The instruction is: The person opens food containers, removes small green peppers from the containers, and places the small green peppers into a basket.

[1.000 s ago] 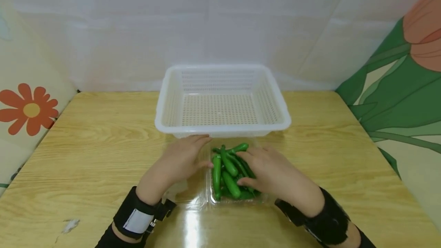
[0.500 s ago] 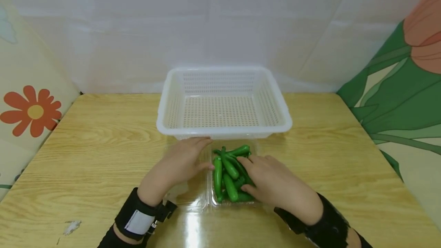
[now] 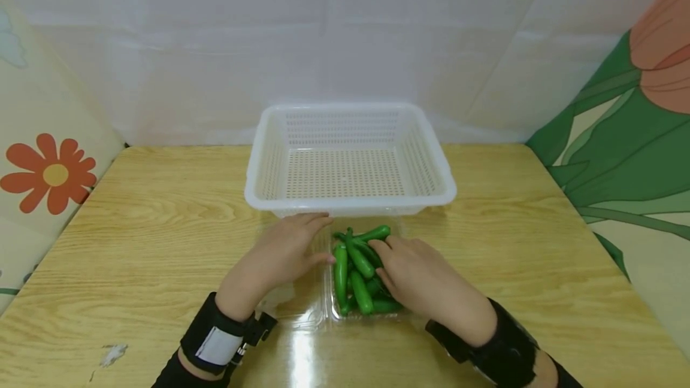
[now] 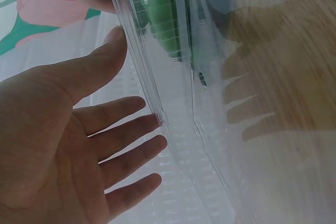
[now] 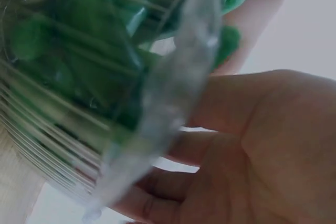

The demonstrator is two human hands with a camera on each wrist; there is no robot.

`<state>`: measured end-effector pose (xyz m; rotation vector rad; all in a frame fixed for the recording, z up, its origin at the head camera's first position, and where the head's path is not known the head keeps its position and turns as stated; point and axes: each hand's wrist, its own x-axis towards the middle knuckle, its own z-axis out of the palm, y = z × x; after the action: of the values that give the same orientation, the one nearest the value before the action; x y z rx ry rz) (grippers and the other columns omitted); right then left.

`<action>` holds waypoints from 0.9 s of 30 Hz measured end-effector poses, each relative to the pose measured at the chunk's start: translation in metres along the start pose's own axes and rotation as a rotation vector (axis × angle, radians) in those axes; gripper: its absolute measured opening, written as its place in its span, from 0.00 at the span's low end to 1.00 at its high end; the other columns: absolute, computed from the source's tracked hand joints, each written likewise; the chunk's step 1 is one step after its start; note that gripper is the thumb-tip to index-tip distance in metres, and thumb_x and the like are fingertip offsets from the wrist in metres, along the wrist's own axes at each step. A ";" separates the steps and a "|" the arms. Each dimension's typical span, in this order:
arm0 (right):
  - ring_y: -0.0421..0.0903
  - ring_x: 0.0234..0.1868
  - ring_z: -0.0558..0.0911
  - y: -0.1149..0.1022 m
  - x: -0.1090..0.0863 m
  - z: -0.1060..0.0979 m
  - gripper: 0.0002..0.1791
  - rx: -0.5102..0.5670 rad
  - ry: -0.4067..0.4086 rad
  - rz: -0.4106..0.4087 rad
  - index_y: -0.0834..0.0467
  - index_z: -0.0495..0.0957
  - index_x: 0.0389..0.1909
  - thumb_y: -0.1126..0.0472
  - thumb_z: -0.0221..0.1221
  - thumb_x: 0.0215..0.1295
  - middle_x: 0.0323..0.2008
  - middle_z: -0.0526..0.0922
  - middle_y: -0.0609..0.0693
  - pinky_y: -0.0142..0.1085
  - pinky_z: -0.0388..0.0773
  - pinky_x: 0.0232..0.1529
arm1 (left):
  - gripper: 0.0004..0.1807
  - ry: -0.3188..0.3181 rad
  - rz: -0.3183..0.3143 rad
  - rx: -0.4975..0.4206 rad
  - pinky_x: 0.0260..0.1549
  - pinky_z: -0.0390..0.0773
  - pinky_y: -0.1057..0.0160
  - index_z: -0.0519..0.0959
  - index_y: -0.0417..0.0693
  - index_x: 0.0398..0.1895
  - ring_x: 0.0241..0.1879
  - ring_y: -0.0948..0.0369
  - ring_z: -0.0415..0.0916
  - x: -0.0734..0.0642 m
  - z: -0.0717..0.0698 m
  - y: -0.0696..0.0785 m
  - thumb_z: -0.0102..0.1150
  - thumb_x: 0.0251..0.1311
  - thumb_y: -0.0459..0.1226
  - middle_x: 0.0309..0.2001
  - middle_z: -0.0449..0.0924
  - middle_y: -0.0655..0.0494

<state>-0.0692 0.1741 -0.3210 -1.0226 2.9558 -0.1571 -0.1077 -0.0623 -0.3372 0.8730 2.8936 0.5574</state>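
Several glossy green chili peppers (image 3: pixel 362 292) lie heaped in the right half of a clear plastic clamshell box (image 3: pixel 336 318), its lid folded out to the left. My left hand (image 3: pixel 283 250) is over the lid, fingers spread and nearly straight, thumb tip right at the box's middle edge. In the left wrist view, the left fingers (image 4: pixel 131 145) hold nothing. My right hand (image 3: pixel 423 271) reaches over the box's right rim, its index finger and thumb among the peppers. From the right wrist, the rim hides those fingertips, so I cannot tell whether they pinch a pepper.
A white perforated plastic basket (image 3: pixel 345 202) stands just behind the box, with nothing in it. Both are on a wood-grain table (image 3: pixel 178 196). White cloth (image 3: pixel 345 29) hangs behind, and flower-patterned panels stand at both sides.
My right thumb has drawn up closer to the index finger over the peppers, and the right hand has shifted slightly. The left hand keeps its place.
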 end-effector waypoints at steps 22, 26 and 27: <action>0.49 0.36 0.82 0.004 0.004 0.004 0.26 -0.022 0.084 0.063 0.70 0.75 0.57 0.65 0.66 0.59 0.42 0.82 0.59 0.38 0.84 0.32 | 0.41 -0.030 -0.027 -0.037 0.68 0.63 0.46 0.69 0.43 0.70 0.68 0.47 0.64 0.000 -0.003 0.001 0.68 0.57 0.53 0.70 0.66 0.48; 0.47 0.33 0.81 0.004 0.005 0.003 0.24 -0.012 0.103 0.084 0.68 0.76 0.57 0.64 0.66 0.60 0.41 0.82 0.57 0.37 0.82 0.29 | 0.41 -0.029 -0.025 -0.045 0.68 0.62 0.46 0.69 0.42 0.70 0.69 0.48 0.64 0.000 -0.002 0.000 0.68 0.57 0.53 0.70 0.66 0.48; 0.47 0.33 0.81 0.004 0.005 0.002 0.24 -0.008 0.105 0.087 0.68 0.76 0.57 0.64 0.66 0.60 0.42 0.82 0.58 0.37 0.81 0.28 | 0.41 -0.029 -0.026 -0.046 0.69 0.62 0.47 0.69 0.43 0.70 0.69 0.48 0.64 0.000 -0.002 0.000 0.68 0.57 0.53 0.70 0.66 0.48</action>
<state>-0.0756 0.1736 -0.3237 -0.9113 3.0907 -0.2041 -0.1081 -0.0628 -0.3355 0.8298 2.8496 0.6012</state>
